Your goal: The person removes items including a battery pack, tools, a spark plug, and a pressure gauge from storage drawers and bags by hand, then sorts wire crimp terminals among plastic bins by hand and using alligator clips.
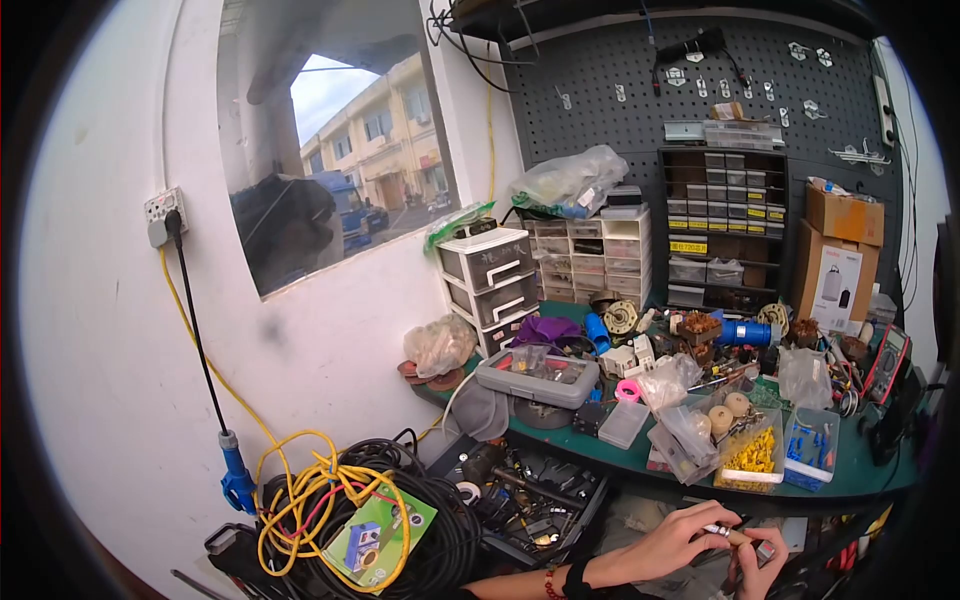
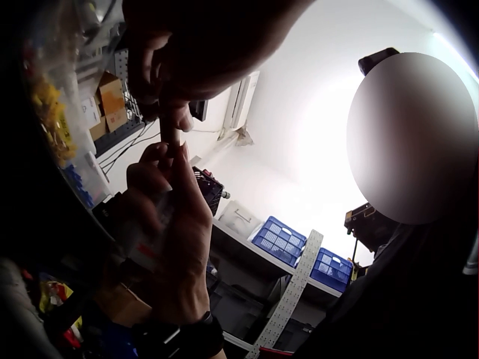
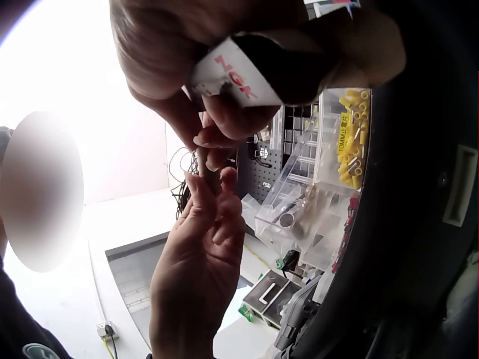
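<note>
Both hands meet at the lower right of the head view. My left hand pinches a slim spark plug, silver and white, from which a brown cardboard tube extends toward the right hand. My right hand grips a small open NGK box, white with red letters, against its palm. The fingertips of that hand also pinch the tube's near end. In the right wrist view the left hand stands below, its thumb and fingers at the tube. Fingers cover much of the plug.
A cluttered green bench lies beyond the hands. Bins of yellow terminals and blue terminals stand at its front edge. Left are an open drawer of tools, and coiled black cables with a yellow cord.
</note>
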